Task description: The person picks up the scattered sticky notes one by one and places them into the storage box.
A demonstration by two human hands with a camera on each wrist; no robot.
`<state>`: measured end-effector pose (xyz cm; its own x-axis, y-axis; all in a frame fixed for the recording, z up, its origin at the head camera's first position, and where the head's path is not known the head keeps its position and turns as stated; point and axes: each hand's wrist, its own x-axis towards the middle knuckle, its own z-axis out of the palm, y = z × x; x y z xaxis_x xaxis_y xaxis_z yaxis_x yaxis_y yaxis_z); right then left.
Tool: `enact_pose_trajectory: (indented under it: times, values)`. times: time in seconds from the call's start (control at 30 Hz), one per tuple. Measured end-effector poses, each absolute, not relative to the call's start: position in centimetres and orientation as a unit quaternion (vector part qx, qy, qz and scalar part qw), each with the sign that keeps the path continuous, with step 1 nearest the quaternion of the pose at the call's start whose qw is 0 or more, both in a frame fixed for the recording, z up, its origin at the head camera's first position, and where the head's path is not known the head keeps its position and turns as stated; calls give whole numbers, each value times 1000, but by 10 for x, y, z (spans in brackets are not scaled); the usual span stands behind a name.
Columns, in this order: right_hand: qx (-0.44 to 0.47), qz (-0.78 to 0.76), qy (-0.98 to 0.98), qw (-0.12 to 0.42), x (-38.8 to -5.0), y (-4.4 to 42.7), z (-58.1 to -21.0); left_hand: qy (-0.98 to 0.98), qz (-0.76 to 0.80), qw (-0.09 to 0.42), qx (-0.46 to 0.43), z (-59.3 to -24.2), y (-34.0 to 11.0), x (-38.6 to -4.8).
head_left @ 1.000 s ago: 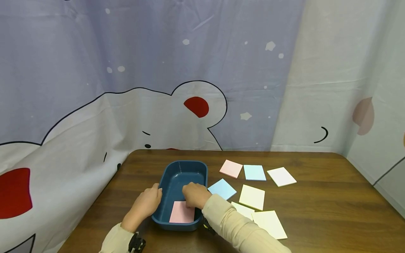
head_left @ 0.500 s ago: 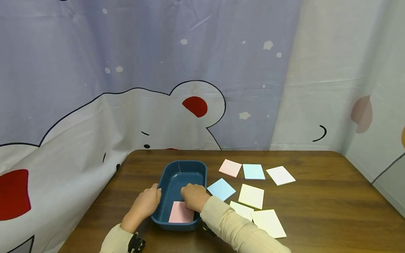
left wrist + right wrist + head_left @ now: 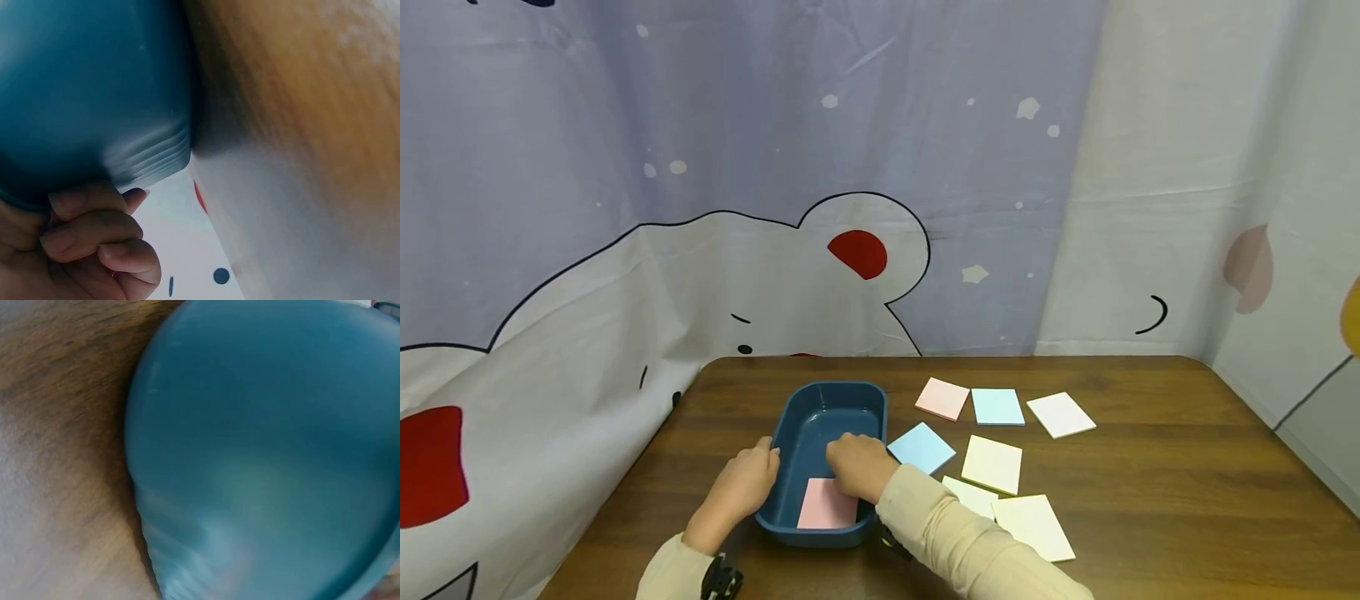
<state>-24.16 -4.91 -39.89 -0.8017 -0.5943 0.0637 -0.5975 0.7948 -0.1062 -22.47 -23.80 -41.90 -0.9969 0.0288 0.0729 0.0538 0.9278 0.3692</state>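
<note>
A dark blue rectangular bin [image 3: 806,446] holds a square pink pad [image 3: 823,505] at its near end. My left hand [image 3: 739,490] grips the bin's left rim; in the left wrist view its curled fingers [image 3: 97,228] lie against the outer wall [image 3: 94,81]. Over the right rim reaches my right hand [image 3: 862,468], knuckles up, beside the pink pad's far right corner. Its fingertips are hidden, so whether it pinches the pad cannot be seen. Mostly the bin's outer wall [image 3: 250,437] fills the right wrist view.
Right of the bin on the wooden table [image 3: 1150,475] lie a pink pad [image 3: 942,398], two light blue pads [image 3: 997,407] [image 3: 922,447], a white pad [image 3: 1061,414] and several pale yellow pads [image 3: 992,463], two of them partly overlapping near my right sleeve. A patterned curtain [image 3: 760,125] hangs behind.
The whole head view has shifted slightly left. Both hands keep nearly the same place at the bin, and the pink pad inside it has not visibly moved.
</note>
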Motion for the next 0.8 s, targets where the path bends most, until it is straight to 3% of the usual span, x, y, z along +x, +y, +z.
enact_pose_trajectory:
  times: [0.8]
  values:
    - [318,220,-920,-59,-241,-33,-368,-978,-207,19,-18,-418,-239,-225]
